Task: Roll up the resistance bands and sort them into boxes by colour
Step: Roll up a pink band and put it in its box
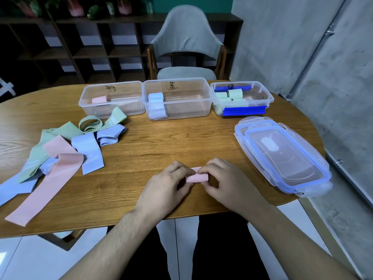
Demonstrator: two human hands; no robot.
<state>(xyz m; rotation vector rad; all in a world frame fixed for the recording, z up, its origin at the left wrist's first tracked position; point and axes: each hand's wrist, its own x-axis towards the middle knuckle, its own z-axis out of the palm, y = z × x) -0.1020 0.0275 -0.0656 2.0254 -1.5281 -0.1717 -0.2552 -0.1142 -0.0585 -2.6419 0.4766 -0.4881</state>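
Both hands, the left hand [169,178] and right hand [220,176], are pinching a pink band roll [196,177] near the desk's [161,136] front edge, and loosening either grip is likely letting it spring open.

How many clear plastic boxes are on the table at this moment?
3, in a row along the table's far side: the left box holds a pink roll, the middle box holds blue rolls, the right box holds green rolls. Their lids lie stacked apart, nearer on the right.
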